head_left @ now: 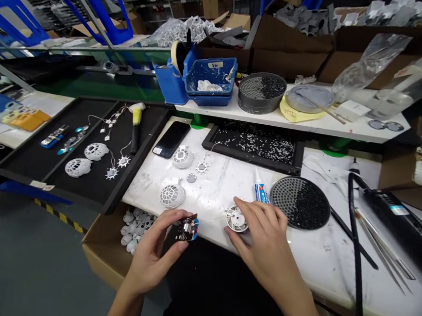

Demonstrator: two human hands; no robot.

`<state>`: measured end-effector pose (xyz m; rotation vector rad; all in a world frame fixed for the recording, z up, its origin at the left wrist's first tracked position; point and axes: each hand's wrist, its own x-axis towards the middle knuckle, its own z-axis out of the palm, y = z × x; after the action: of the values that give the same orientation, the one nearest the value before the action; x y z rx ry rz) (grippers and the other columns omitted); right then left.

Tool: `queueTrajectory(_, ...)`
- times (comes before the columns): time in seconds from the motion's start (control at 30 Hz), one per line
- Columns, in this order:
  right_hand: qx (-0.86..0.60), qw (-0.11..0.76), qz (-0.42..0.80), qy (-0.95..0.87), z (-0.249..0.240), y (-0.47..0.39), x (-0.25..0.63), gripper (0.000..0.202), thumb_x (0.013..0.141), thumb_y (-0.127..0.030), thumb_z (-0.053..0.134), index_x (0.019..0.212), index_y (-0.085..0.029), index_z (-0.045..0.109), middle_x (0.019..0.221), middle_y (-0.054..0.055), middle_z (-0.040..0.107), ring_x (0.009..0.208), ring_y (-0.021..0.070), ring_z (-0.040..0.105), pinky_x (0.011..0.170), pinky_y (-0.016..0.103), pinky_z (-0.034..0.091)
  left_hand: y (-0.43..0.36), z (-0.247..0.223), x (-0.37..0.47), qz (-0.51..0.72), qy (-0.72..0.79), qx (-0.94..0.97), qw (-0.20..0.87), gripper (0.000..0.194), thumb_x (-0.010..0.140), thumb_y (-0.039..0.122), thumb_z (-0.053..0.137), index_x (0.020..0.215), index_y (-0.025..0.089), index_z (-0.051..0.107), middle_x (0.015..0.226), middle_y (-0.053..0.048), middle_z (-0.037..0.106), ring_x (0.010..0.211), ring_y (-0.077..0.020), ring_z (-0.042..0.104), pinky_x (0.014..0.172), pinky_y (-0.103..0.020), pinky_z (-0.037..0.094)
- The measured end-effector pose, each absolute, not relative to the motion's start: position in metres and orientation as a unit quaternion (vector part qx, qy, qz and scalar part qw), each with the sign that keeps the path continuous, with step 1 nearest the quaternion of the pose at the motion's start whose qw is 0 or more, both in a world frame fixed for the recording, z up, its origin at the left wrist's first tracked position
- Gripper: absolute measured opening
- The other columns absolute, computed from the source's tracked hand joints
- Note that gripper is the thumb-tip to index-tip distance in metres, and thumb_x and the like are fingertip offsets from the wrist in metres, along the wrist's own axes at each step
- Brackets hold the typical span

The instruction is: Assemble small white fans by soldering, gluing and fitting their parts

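Note:
Between the fingers and thumb of my left hand [156, 251] is a small dark circuit board [185, 227] with a blue edge. My right hand [263, 230] grips a round white plastic part [236, 219] with slots and a central hole, just above the table's front edge. A thin wire seems to run from the board toward the white part. Beside my right hand lies a blue and white glue tube [261, 188]. White lattice shells [171, 195] rest on the table behind my left hand, near a small round disc [191, 178] and a gear-shaped piece [202, 167].
A black tray [59, 185] on the left holds shells, wired pieces and a yellow-headed hammer [136, 123]. Right of my hands are a round perforated plate [300, 202] with black bits, tweezers [382, 249] and a looping black cable [358, 257]. A cardboard box [101, 251] stands below.

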<state>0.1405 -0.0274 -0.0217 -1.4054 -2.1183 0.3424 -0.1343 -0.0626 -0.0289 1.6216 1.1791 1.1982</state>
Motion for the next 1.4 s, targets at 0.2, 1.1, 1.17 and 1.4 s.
queueTrajectory(0.2,-0.458,0.339,0.237,-0.787,-0.014,-0.03,0.147,0.046,0.101,-0.025,0.07,0.144,-0.031,0.055,0.14,0.006,0.063,0.131,0.0261,0.058,0.115,0.047,0.041,-0.066,-0.025,-0.14,0.493,0.507,0.61,0.357,0.055,0.096,0.009,0.071,0.145,0.03,0.062,0.14,-0.007,0.069,0.134,-0.0194,0.065,0.118,-0.029,0.052)
queueTrajectory(1.1,-0.601,0.391,0.226,-0.659,-0.013,-0.02,0.124,0.05,0.092,-0.06,0.072,0.122,-0.022,0.059,0.102,0.006,0.076,0.089,0.0276,0.075,0.078,0.041,0.061,-0.015,-0.001,-0.076,0.225,0.455,0.858,0.073,0.066,0.099,0.021,0.065,0.16,0.023,0.04,0.16,-0.013,0.056,0.149,-0.0335,0.049,0.13,-0.059,0.028)
queueTrajectory(1.17,-0.601,0.388,0.231,-0.66,-0.013,-0.018,0.126,0.048,0.094,-0.062,0.07,0.12,-0.023,0.06,0.103,0.006,0.076,0.088,0.0269,0.076,0.076,0.04,0.06,-0.011,0.0,-0.069,0.234,0.414,0.876,0.075,0.068,0.1,0.02,0.063,0.162,0.021,0.036,0.157,-0.013,0.059,0.15,-0.0312,0.048,0.132,-0.058,0.023)
queueTrajectory(1.4,-0.572,0.423,0.247,-0.658,-0.019,-0.026,0.134,0.058,0.097,-0.056,0.07,0.139,-0.022,0.05,0.113,0.009,0.073,0.094,0.0236,0.074,0.079,0.036,0.062,0.005,-0.014,-0.054,0.319,0.429,0.844,0.041,0.049,0.097,0.03,0.066,0.144,0.023,0.055,0.129,-0.012,0.072,0.128,-0.0311,0.064,0.124,-0.055,0.032)
